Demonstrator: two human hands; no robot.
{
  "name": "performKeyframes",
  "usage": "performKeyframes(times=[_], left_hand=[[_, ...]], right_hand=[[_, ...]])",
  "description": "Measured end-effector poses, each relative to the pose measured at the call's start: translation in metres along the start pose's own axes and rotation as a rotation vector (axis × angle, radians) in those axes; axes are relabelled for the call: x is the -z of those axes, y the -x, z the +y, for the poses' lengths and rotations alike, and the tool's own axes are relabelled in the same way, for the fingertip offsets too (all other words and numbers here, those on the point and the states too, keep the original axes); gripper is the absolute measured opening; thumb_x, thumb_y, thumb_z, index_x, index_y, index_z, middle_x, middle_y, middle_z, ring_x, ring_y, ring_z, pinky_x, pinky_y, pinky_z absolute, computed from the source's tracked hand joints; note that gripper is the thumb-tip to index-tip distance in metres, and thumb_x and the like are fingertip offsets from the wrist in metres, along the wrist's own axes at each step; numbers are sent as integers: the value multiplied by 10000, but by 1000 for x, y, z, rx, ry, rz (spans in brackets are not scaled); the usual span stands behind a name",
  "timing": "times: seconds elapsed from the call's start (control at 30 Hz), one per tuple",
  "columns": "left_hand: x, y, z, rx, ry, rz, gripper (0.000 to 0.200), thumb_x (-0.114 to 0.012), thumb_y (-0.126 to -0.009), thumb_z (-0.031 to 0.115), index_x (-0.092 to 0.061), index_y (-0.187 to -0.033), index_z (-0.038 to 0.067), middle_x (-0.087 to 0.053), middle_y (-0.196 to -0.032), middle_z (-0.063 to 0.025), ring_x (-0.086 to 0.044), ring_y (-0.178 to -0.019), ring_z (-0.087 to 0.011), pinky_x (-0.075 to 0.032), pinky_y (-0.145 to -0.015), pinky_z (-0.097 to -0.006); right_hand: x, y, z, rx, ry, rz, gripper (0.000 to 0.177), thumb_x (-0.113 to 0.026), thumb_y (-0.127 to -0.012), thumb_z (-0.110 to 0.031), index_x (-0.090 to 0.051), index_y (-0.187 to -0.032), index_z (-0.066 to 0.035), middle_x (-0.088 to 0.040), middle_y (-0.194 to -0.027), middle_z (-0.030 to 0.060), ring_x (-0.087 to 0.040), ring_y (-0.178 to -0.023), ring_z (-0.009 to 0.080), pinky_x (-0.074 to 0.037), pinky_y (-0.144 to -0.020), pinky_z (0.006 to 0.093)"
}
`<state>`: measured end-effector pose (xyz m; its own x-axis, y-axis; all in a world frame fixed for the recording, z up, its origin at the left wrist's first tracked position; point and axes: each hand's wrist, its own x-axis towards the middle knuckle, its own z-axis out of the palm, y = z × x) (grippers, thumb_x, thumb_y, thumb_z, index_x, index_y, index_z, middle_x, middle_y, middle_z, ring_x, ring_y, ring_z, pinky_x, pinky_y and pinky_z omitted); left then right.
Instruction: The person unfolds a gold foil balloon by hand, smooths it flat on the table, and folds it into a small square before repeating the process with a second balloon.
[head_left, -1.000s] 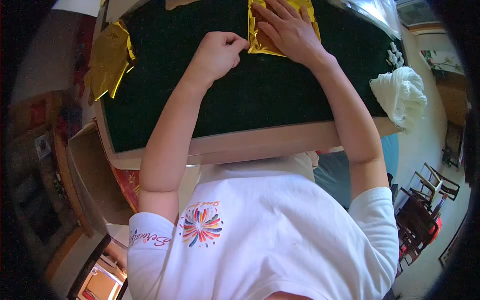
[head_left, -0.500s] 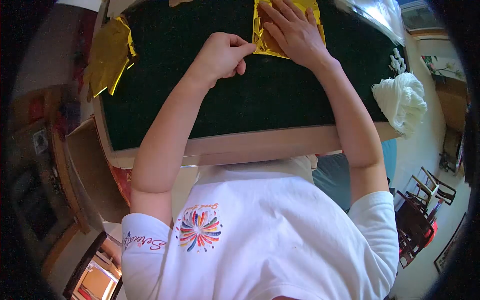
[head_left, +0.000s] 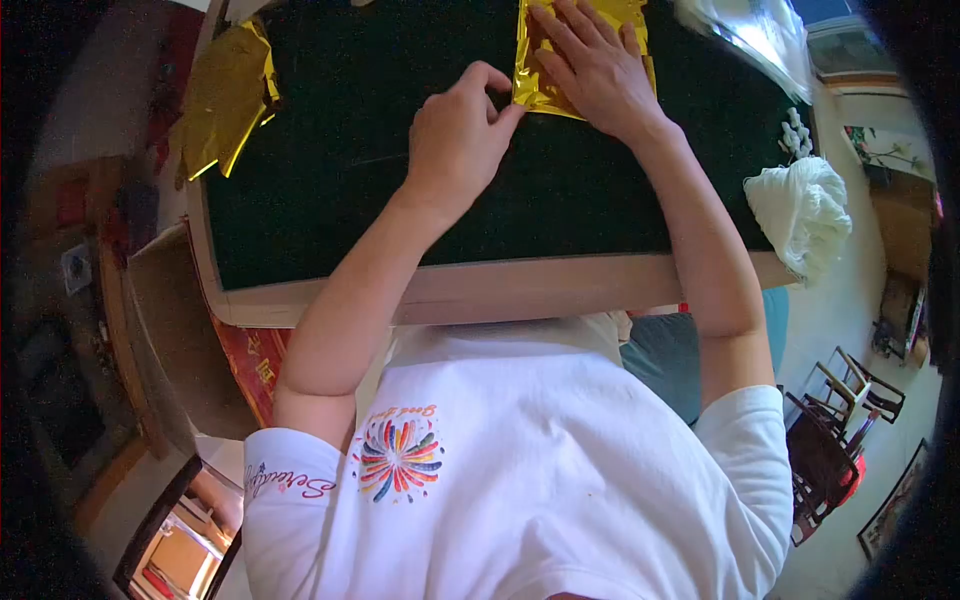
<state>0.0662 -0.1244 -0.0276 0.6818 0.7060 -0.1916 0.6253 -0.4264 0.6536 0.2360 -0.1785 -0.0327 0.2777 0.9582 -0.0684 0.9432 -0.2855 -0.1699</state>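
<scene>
A shiny gold foil piece, creased along its edges, lies at the far side of the dark green table top. My left hand is at its near left corner, with thumb and index finger bent together on the foil's edge. Spread flat over the middle of the same foil is my right hand, fingers apart, covering part of it. Whether the foil is a single sheet or a folded packet cannot be made out.
More gold foil hangs over the table's left edge. Clear plastic wrapping lies at the far right. A white yarn bundle sits on the right edge, with small white pieces behind it. Chairs stand on the floor at right.
My left hand has shifted slightly right and turned, its index finger now arched with the thumb at the foil's corner. My right hand stays flat on the foil, almost unmoved.
</scene>
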Motion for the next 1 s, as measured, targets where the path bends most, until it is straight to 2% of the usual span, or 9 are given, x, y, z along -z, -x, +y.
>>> performKeyframes(times=[0.03,0.1,0.2,0.23,0.3,0.77,0.9,0.93,1.0], left_hand=[[-3,1,-2,-7,-4,-2,281,-623,-895,179,-588,-1131,31,-690,-893,-97,-677,-777,-154,-538,-687,-265],[-15,4,-13,-562,-369,380,384,-619,-898,221,-538,-1233,52,-602,-1197,-120,-584,-1110,-202,-507,-878,-354],[-21,4,-17,-620,-636,263,441,-584,-916,257,-498,-1302,63,-471,-1370,-105,-396,-1313,-229,-363,-1050,-471],[-24,5,-21,-626,-638,267,441,-584,-916,257,-498,-1302,63,-471,-1370,-105,-396,-1313,-229,-363,-1050,-471],[-26,5,-26,-559,-563,179,480,-556,-926,289,-466,-1342,66,-477,-1371,-100,-355,-1344,-239,-235,-1105,-539],[-6,-23,-7,-731,-605,169,378,-606,-867,117,-516,-1217,7,-566,-1200,-186,-504,-1209,-292,-343,-1084,-432],[-8,-21,-6,-694,-668,132,342,-577,-888,89,-515,-1215,15,-572,-1178,-188,-504,-1206,-305,-364,-1073,-422],[-10,-21,-7,-699,-664,134,342,-577,-888,89,-515,-1215,15,-572,-1178,-188,-504,-1206,-305,-364,-1073,-422],[-15,-21,-11,-729,-723,205,318,-578,-887,97,-538,-1195,26,-574,-1179,-182,-514,-1196,-308,-381,-1059,-425]], right_hand=[[0,2,0,7,0,25,543,-306,-986,-442,-318,-1446,-155,-287,-1504,129,-247,-1394,305,-145,-1119,518],[0,2,0,2,-21,18,546,-302,-985,-445,-320,-1446,-153,-290,-1502,132,-246,-1394,303,-146,-1119,519],[-25,4,16,178,-82,253,547,-305,-984,-446,-322,-1445,-151,-294,-1499,137,-246,-1395,299,-147,-1121,517],[-37,3,22,356,-122,495,545,-313,-985,-443,-322,-1445,-152,-296,-1499,139,-246,-1396,296,-146,-1123,515],[-55,-8,23,246,40,466,521,-357,-974,-431,-332,-1438,-196,-323,-1485,110,-279,-1381,288,-181,-1096,561],[-43,-6,22,92,102,313,463,-337,-996,-402,-335,-1443,-280,-292,-1511,41,-230,-1409,244,-89,-1158,503],[-8,1,30,56,-894,528,350,-525,-928,-160,-539,-1278,-140,-562,-1264,123,-517,-1198,284,-413,-1004,382],[6,-4,57,738,-1222,427,556,-461,-972,-360,-285,-1461,-161,-262,-1518,122,-236,-1403,279,-145,-1137,491],[18,13,78,-18,-658,454,327,-447,-984,-151,-529,-1301,-160,-562,-1269,77,-562,-1141,190,-492,-928,320]])
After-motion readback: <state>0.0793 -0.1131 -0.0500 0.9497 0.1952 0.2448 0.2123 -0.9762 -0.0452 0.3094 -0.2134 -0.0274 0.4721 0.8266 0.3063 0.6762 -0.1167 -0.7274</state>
